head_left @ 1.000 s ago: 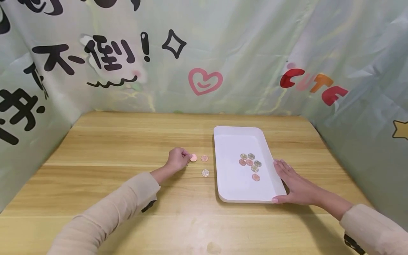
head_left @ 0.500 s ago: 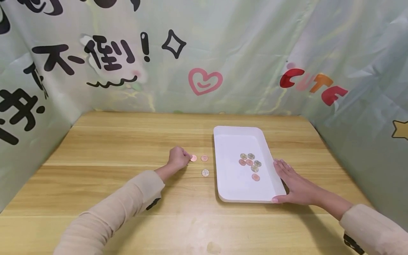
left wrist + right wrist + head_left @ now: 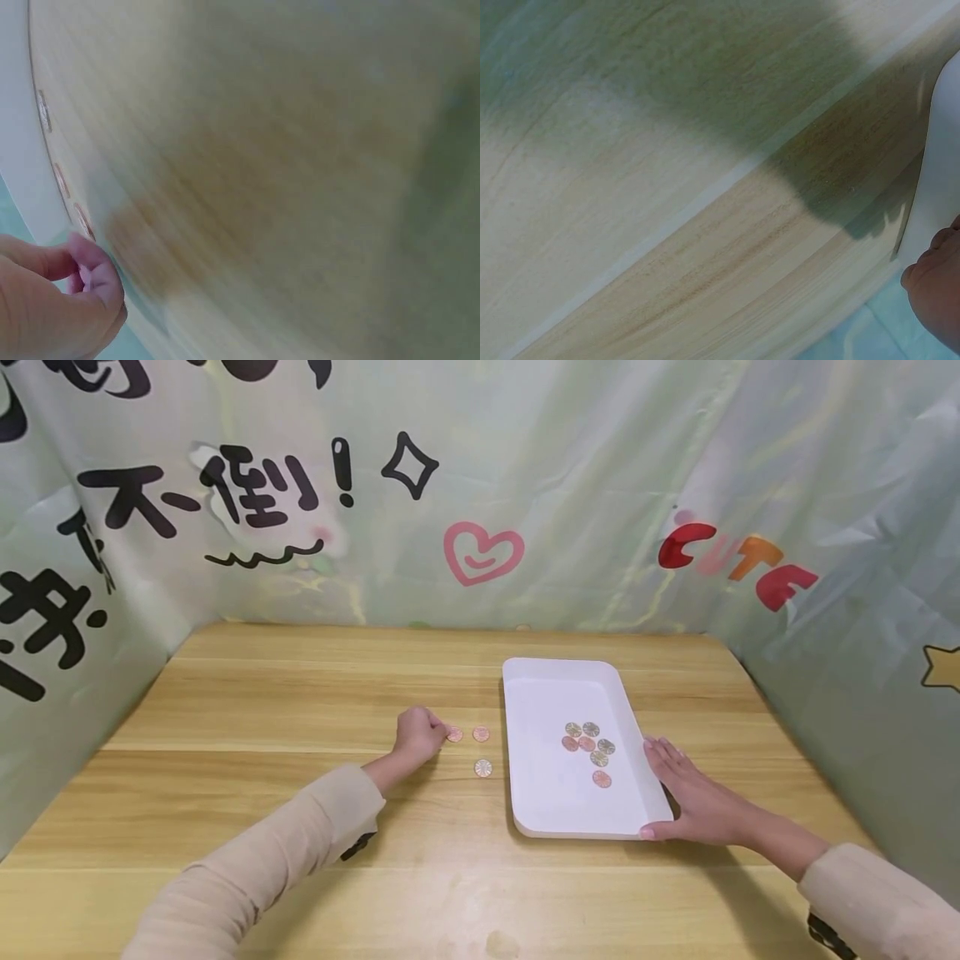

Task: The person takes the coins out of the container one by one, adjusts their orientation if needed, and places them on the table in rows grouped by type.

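Observation:
My left hand (image 3: 420, 733), its fingers curled, pinches the edge of a copper-coloured coin (image 3: 454, 734) on the wooden table. In the left wrist view the fingertips are right at that coin (image 3: 84, 223). Just right of it lies a second copper coin (image 3: 481, 734), with a silver coin (image 3: 483, 768) nearer to me. A white rectangular tray (image 3: 551, 802) stands to their right, holding several copper, silver and brassy coins (image 3: 587, 744). With straight fingers, my right hand (image 3: 701, 797) rests along the tray's right side, thumb at its near right corner.
The wooden table (image 3: 285, 693) runs back to a pale printed cloth (image 3: 585, 485), which also rises along the left and right sides. The tray's raised rim stands between the loose coins and those inside.
The coin at my left fingertips looked bright and plain earlier and now shows its pattern, lying flatter. My left forearm shifted slightly; the right hand and tray stayed put.

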{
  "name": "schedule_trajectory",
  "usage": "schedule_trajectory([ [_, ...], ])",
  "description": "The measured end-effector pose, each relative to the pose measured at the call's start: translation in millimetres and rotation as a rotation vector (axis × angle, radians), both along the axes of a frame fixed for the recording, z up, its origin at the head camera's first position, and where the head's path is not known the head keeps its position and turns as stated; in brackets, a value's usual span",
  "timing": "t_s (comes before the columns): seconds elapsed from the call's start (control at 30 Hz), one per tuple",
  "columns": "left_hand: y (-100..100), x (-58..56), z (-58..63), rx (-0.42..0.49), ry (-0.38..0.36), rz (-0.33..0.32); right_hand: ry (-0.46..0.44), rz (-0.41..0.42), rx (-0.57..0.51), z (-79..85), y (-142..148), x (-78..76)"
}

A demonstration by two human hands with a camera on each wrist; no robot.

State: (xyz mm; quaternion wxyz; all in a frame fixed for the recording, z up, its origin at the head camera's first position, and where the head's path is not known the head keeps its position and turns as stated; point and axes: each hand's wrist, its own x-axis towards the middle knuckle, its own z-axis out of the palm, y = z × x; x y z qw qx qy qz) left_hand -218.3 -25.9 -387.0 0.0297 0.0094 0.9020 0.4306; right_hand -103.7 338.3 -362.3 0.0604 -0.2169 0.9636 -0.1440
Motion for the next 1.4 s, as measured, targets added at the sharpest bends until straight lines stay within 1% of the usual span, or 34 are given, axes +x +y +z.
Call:
schedule_trajectory([
  [0.1,2.6,3.6,1.3,0.088,0.049,-0.008,-0.007,-0.003,-0.001,0.9,-0.1,0.1],
  [0.2,7.9,8.0,5.0,0.18,0.105,-0.038,-0.012,-0.006,-0.001,1.8,0.0,0.3],
  [0.3,15.4,12.0,10.3,0.224,0.143,-0.062,-0.007,-0.003,0.004,2.1,0.0,0.2],
  [0.33,18.2,13.1,11.9,0.226,0.157,-0.068,-0.006,-0.003,0.005,2.0,0.0,0.2],
  [0.43,27.0,16.7,17.2,0.252,0.165,-0.084,-0.002,0.002,0.004,1.6,-0.2,0.2],
  [0.6,40.0,21.3,21.7,0.301,0.159,-0.144,0.002,0.008,-0.001,0.7,-0.4,-0.2],
  [0.77,51.4,24.0,20.2,0.317,0.145,-0.183,-0.007,0.009,-0.002,-0.3,-2.1,-0.4],
  [0.87,60.6,23.9,20.0,0.332,0.14,-0.193,-0.007,0.01,0.001,-0.5,-2.6,-0.3],
  [1.07,82.9,25.7,24.2,0.333,0.153,-0.228,0.004,0.012,-0.007,-0.3,-1.5,0.1],
  [1.17,94.2,28.2,24.8,0.328,0.144,-0.25,0.012,0.016,-0.014,-0.9,-1.0,-0.2],
  [1.27,106.0,29.0,21.9,0.3,0.139,-0.263,0.016,0.016,-0.014,-1.0,-0.6,-0.3],
  [1.4,122.2,25.9,16.9,0.222,0.112,-0.235,0.018,0.019,-0.01,-1.0,0.3,-0.6],
])
